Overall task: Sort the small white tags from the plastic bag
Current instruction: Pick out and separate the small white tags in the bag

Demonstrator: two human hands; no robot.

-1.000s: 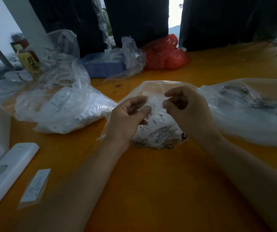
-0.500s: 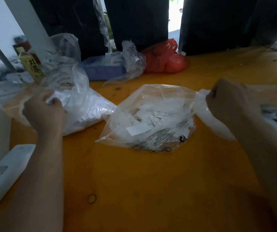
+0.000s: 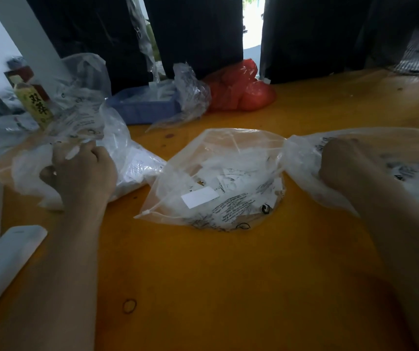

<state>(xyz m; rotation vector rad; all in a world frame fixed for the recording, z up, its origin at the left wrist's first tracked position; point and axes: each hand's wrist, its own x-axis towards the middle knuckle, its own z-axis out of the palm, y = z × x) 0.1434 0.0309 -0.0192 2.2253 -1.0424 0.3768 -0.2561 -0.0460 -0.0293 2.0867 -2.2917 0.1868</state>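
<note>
Yellow-green bottle (image 3: 36, 105) at 10 o'clock: two dark Chinese characters, 双茶. Centre plastic bag (image 3: 218, 178): black small print and recycling-type symbols, too blurred to read.

A clear printed plastic bag (image 3: 228, 188) lies slumped mid-table, holding loose small white tags (image 3: 231, 173).

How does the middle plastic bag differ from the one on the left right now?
The middle bag lies flat and free, no hand on it; the left bag is bunched up, with the left hand at its crumpled top. The middle bag shows loose white tags spread thin, one blank tag on top; the left bag looks fuller. Both are clear printed plastic on the orange table. The right hand is at a third bag.
</note>
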